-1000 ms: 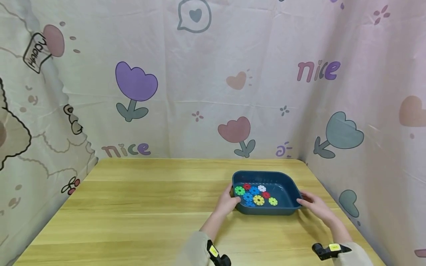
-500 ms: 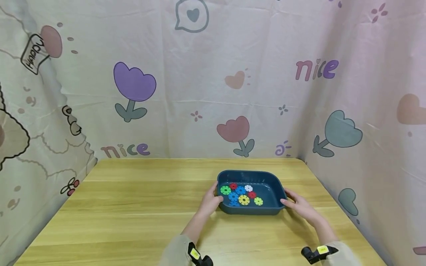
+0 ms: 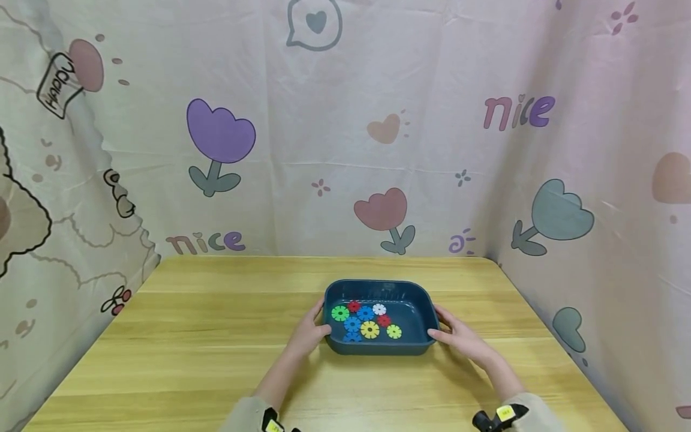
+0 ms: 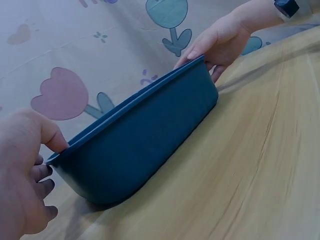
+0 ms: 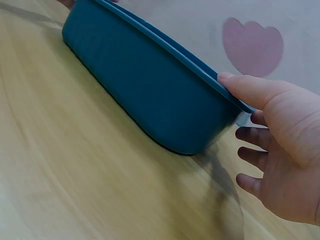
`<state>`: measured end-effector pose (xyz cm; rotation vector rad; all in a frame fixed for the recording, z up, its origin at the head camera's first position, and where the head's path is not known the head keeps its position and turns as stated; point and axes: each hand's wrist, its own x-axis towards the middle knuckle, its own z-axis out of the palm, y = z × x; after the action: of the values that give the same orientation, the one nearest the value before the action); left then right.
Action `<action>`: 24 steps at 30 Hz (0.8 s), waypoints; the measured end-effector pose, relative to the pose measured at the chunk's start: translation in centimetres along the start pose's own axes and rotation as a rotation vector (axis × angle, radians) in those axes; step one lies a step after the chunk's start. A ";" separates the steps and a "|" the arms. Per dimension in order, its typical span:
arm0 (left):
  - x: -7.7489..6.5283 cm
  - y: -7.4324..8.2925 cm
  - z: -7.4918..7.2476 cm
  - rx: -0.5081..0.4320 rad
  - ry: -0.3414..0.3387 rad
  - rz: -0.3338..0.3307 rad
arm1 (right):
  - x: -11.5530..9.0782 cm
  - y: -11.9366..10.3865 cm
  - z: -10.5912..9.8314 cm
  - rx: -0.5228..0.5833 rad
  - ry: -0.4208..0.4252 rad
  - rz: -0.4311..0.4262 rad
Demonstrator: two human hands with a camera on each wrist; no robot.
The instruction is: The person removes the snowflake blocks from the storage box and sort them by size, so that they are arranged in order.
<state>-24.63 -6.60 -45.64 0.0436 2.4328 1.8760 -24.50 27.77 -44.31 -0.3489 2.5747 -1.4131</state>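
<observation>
A dark teal plastic basin with rounded corners is held between my two hands, low over the table. My left hand grips its left end, thumb over the rim and fingers outside. At the opposite end my right hand pinches the rim the same way; in the right wrist view the thumb lies on the rim and the other fingers curl below it. Inside, toward the left, lie several flower-shaped plastic pieces: a green piece, a yellow piece, a white piece, plus red and blue ones.
The light wooden table spreads out around the basin. A printed curtain hangs along the table's back edge and both sides. Each sleeve carries a black wrist camera, such as the right wrist camera.
Both hands have moved the basin leftward across the table, from the right side toward the middle. The grip at both ends and the pieces inside look the same.
</observation>
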 end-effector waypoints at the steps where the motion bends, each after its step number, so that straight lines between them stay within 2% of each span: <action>1: -0.2 -0.1 -0.4 0.005 0.003 -0.006 | 0.1 -0.1 0.3 0.006 -0.011 -0.005; 5: -1.3 -0.2 -2.0 0.017 0.018 -0.011 | 0.5 -0.6 1.6 0.021 -0.046 -0.034; 11: -2.9 -0.6 -4.3 0.065 0.020 0.021 | 0.6 -1.4 3.6 0.014 -0.090 -0.075; 24: -5.3 -1.5 -9.7 0.145 -0.024 0.090 | 0.7 -3.9 7.8 0.031 -0.096 -0.102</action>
<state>-20.02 -16.67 -44.49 0.1860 2.5865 1.7178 -22.61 19.23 -45.19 -0.5365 2.4882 -1.4300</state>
